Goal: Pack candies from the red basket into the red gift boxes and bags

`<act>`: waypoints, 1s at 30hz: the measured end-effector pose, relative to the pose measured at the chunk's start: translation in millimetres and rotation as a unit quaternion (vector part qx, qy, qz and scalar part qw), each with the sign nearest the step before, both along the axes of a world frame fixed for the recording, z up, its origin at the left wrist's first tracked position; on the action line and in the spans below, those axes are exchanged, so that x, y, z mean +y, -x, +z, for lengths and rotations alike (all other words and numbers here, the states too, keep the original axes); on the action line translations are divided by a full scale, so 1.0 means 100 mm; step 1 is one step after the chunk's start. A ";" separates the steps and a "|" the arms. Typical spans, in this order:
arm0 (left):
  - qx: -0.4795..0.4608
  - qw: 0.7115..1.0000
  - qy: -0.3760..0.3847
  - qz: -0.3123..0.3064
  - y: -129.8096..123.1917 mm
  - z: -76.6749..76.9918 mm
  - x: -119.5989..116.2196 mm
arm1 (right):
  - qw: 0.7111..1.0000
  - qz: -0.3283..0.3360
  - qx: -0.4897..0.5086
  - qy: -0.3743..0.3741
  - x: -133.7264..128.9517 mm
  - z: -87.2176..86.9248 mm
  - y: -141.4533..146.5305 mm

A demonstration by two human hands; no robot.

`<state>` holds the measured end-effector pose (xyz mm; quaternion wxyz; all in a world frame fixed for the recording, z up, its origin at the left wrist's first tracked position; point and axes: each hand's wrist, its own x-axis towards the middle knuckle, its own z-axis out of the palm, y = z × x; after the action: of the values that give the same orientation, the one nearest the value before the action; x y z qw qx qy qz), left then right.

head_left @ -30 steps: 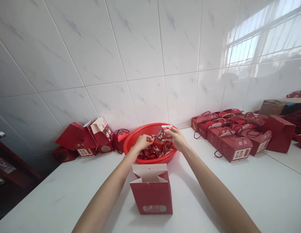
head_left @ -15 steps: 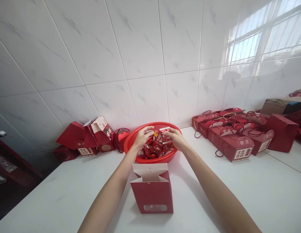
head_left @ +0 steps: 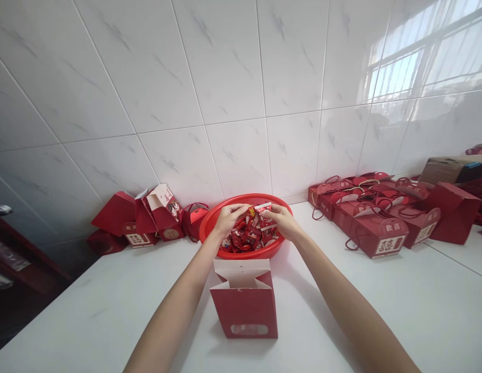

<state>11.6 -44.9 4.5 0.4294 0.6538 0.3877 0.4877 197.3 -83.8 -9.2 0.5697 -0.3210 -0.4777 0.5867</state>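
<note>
A red plastic basket (head_left: 208,228) holds a heap of red-wrapped sweets (head_left: 241,239). Above its left side, my left hand (head_left: 227,219) pinches the edge of a dark red candy packet (head_left: 254,220) with a yellow mark. At the right side of the basket, my right hand (head_left: 283,221) is closed on a red-and-white candy packet (head_left: 265,209); its fingertips are partly hidden. In front of the basket, between my forearms, an open-topped red paper box (head_left: 244,308) stands upright, with a small clear window low on its front.
Several closed red gift boxes with cord handles (head_left: 371,228) stand in rows to the right. More red boxes (head_left: 145,220) lean together at the left by the tiled wall (head_left: 233,77). A brown carton (head_left: 443,170) sits at the far right of the white table (head_left: 326,321).
My left hand's fingers have come together on a dark red candy packet and lifted it slightly. My right hand stays almost in place with its packet. The view has shifted a little.
</note>
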 end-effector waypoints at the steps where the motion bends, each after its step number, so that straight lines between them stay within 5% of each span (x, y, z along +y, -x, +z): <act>1: 0.008 1.000 -0.007 0.006 0.00 -0.01 0.01 | 1.000 -0.002 -0.002 0.001 0.00 0.00 0.00; 20: 0.065 0.995 -0.064 0.045 -0.01 -0.04 0.03 | 1.000 -0.018 -0.024 -0.001 -0.02 0.00 0.01; 30: 0.112 0.990 -0.036 -0.080 0.00 -0.09 0.03 | 0.999 -0.022 -0.033 -0.013 -0.02 -0.01 0.01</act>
<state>11.7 -42.2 -4.1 0.3974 0.7479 0.3623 0.3893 196.5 -85.9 -9.8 0.5704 -0.3428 -0.4967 0.5572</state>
